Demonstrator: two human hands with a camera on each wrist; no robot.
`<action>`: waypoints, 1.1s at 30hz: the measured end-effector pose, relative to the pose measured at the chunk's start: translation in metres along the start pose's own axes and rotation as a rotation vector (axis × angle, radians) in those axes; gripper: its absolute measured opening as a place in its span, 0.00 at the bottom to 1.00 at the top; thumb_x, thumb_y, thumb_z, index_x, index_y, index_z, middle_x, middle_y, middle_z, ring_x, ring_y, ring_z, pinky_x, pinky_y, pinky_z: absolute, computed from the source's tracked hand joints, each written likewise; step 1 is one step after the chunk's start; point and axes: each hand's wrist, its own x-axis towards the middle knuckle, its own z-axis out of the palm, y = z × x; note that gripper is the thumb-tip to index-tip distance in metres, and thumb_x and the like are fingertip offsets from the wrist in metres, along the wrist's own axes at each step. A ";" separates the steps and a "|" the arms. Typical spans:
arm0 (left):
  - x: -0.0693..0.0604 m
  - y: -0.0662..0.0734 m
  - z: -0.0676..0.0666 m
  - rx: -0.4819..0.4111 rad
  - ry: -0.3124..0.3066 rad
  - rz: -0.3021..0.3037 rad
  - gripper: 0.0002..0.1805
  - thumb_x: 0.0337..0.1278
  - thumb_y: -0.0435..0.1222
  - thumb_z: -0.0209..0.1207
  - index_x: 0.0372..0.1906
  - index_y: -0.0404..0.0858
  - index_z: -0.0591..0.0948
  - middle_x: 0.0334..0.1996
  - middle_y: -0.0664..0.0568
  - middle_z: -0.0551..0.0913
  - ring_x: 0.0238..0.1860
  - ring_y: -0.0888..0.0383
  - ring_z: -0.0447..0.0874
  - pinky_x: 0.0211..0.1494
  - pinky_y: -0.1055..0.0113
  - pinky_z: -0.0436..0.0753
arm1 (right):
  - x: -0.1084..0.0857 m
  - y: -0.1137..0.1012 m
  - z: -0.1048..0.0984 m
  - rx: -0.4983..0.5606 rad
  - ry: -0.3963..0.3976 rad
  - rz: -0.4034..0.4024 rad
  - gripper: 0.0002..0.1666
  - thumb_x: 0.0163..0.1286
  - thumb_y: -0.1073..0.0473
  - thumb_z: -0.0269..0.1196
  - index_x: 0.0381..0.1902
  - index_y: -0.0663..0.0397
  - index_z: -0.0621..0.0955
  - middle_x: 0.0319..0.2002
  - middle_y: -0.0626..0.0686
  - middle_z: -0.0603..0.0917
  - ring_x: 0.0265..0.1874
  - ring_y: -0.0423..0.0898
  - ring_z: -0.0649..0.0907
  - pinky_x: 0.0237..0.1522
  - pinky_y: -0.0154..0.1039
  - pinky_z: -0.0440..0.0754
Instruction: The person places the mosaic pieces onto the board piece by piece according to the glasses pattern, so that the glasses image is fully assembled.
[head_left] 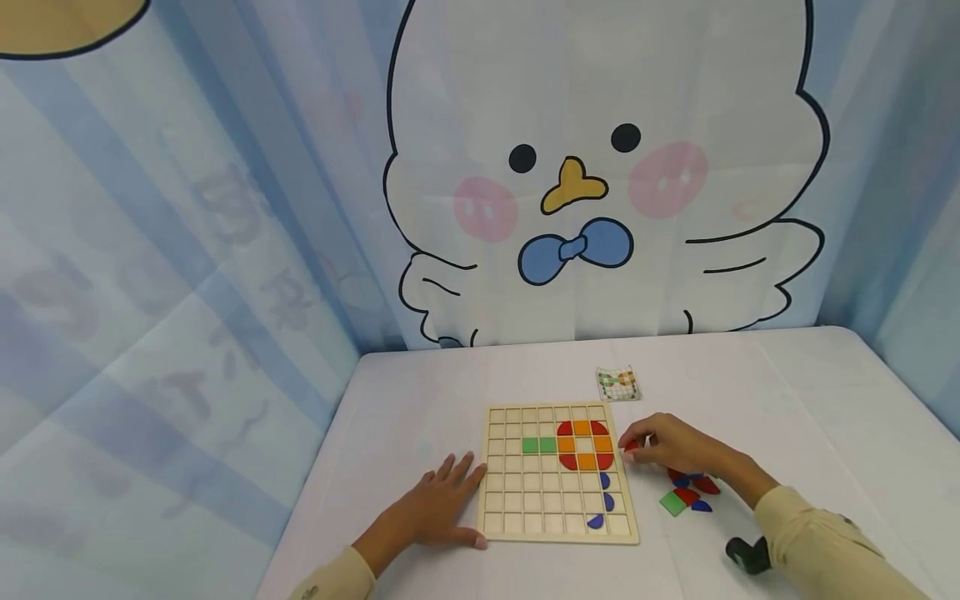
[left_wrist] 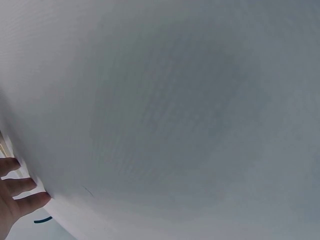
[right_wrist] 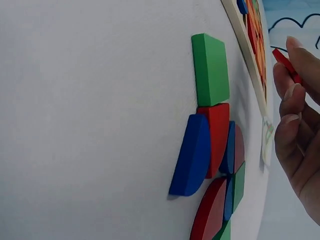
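A pale wooden grid board (head_left: 510, 504) lies on the table, holding a ring of red and orange blocks (head_left: 582, 427), two green squares (head_left: 539, 445) and three blue half-round blocks (head_left: 608, 502). Fingers spread, my left hand (head_left: 441, 506) rests at the board's left edge; the left wrist view shows only some of its fingers (left_wrist: 32, 201). Just off the board's right edge, my right hand (head_left: 671, 442) pinches a red block (right_wrist: 286, 64) between thumb and fingers. Below that hand sits a loose pile with a green block (right_wrist: 211, 70), a red block (right_wrist: 218, 140) and a blue half-round block (right_wrist: 191, 155).
Behind the board lies a small pattern card (head_left: 618, 384). A dark object (head_left: 747, 555) is by the right sleeve, its kind unclear. The white table (head_left: 420, 400) meets a curtain (head_left: 570, 300) printed with a cartoon bird at its back edge.
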 end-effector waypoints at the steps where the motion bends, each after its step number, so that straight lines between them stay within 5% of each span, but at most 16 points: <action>1: 0.000 0.001 0.000 -0.001 0.000 -0.001 0.61 0.46 0.78 0.52 0.81 0.49 0.54 0.81 0.43 0.52 0.78 0.36 0.53 0.70 0.39 0.69 | 0.001 -0.001 0.000 0.009 0.003 0.006 0.14 0.67 0.51 0.69 0.48 0.49 0.88 0.42 0.46 0.85 0.27 0.41 0.77 0.28 0.31 0.78; 13: 0.003 -0.001 0.005 0.018 0.018 0.025 0.60 0.46 0.79 0.50 0.81 0.50 0.53 0.81 0.43 0.51 0.78 0.36 0.54 0.69 0.39 0.70 | 0.014 -0.014 -0.001 0.137 -0.085 -0.057 0.23 0.73 0.54 0.63 0.61 0.59 0.81 0.31 0.55 0.83 0.20 0.41 0.76 0.24 0.30 0.74; 18: 0.003 -0.001 0.004 0.021 0.017 0.023 0.60 0.46 0.78 0.50 0.81 0.50 0.53 0.81 0.43 0.52 0.78 0.36 0.54 0.69 0.39 0.71 | 0.023 -0.019 0.002 0.139 -0.099 -0.103 0.23 0.75 0.57 0.61 0.62 0.63 0.80 0.36 0.55 0.84 0.20 0.42 0.76 0.25 0.31 0.76; 27: 0.003 -0.001 0.003 -0.001 0.015 0.022 0.61 0.46 0.78 0.51 0.81 0.50 0.53 0.81 0.43 0.51 0.78 0.36 0.53 0.69 0.39 0.70 | 0.046 -0.033 0.022 0.032 0.064 -0.102 0.16 0.68 0.56 0.68 0.52 0.54 0.86 0.48 0.51 0.86 0.42 0.43 0.79 0.43 0.33 0.79; 33: 0.003 -0.002 0.005 -0.002 0.009 0.011 0.61 0.46 0.78 0.51 0.81 0.49 0.53 0.81 0.44 0.51 0.79 0.37 0.53 0.70 0.40 0.69 | 0.065 -0.049 0.035 0.066 0.134 -0.053 0.13 0.66 0.61 0.69 0.48 0.55 0.87 0.39 0.49 0.87 0.32 0.42 0.78 0.31 0.34 0.78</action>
